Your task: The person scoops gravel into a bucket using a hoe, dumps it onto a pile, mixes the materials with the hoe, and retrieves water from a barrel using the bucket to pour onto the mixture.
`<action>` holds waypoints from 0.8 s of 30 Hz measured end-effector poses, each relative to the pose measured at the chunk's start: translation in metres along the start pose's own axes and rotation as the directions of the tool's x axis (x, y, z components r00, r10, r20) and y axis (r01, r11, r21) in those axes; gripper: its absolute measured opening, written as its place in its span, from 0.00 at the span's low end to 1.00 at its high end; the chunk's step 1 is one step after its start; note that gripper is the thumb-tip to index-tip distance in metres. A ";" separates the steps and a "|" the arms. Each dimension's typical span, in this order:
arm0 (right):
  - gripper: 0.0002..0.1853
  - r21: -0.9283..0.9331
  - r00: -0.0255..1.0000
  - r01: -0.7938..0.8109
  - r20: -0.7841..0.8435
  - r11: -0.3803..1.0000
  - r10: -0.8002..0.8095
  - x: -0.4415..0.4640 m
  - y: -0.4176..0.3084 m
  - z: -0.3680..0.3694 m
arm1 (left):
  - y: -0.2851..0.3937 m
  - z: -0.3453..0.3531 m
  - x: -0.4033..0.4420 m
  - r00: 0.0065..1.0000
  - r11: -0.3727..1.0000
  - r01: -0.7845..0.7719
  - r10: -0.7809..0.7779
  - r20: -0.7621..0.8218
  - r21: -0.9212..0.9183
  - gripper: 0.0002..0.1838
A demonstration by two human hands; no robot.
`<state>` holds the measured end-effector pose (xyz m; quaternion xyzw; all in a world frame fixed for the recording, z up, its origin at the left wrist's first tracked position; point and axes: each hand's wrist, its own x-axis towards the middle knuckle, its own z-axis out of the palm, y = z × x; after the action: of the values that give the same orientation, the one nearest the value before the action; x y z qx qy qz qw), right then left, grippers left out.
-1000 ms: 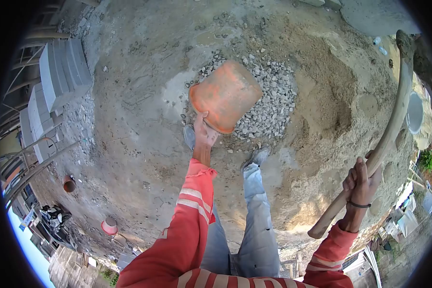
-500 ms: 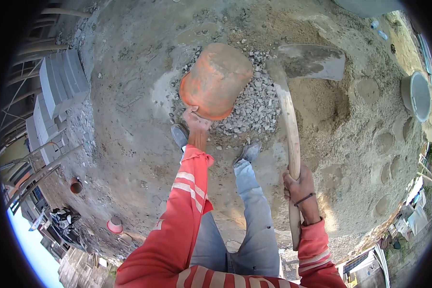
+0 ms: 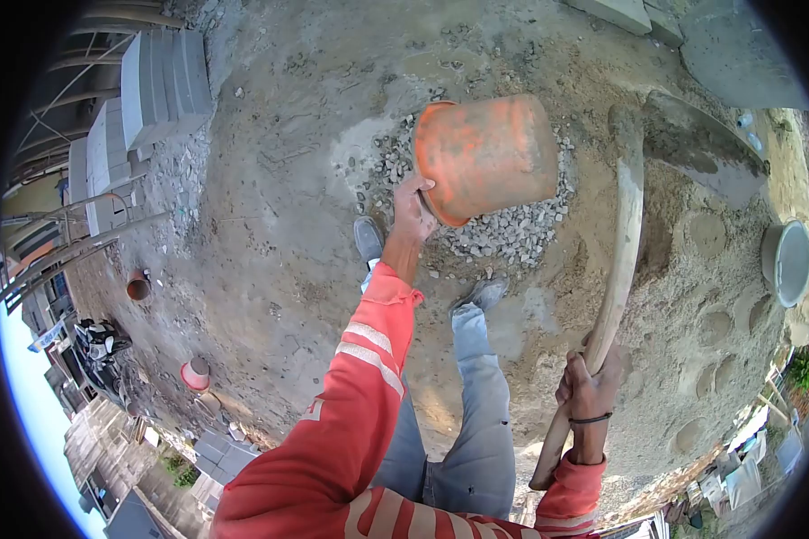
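An orange bucket [image 3: 490, 157], smeared with grey, is tipped on its side above a patch of grey gravel [image 3: 512, 235]. Its rim faces left and its base right; the inside is hidden. My left hand [image 3: 412, 208] grips the rim at the lower left. My right hand [image 3: 590, 386] is closed round the wooden handle of a hoe [image 3: 622, 242]. The wide, wet-looking metal blade is at the upper right, over the sandy ground beside the gravel.
Grey blocks [image 3: 164, 88] are stacked at the upper left. A grey basin [image 3: 786, 263] sits at the right. A small red bucket [image 3: 195, 374] and a brown pipe-like piece [image 3: 138, 286] lie at the lower left. My shoes [image 3: 481, 295] are just below the gravel.
The bucket has turned from base up to lying more sideways, still in my left hand. The hoe in my right hand swung in from the far right, its blade now over the sand.
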<state>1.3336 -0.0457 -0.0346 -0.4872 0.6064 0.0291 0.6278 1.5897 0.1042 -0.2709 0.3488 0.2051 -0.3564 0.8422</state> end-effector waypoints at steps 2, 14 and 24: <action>0.12 0.007 0.991 -0.100 0.086 0.995 0.099 0.009 0.019 0.018 | 0.041 -0.005 -0.014 0.996 0.924 -0.091 0.093 0.013 0.371 0.19; 0.17 -0.455 0.848 -0.349 0.218 0.819 0.482 0.073 0.104 0.153 | 0.208 -0.213 -0.040 0.945 -0.343 0.319 0.041 -0.325 0.884 0.24; 0.07 -0.427 0.835 -0.494 0.010 0.758 0.550 0.008 0.089 0.233 | 0.308 -0.352 -0.079 0.861 -0.702 0.287 -0.110 -0.497 0.652 0.33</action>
<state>1.4507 0.1469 -0.1409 -0.4151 0.6546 0.3613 0.5183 1.7321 0.5537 -0.3246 0.8439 -0.1047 -0.5186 -0.0888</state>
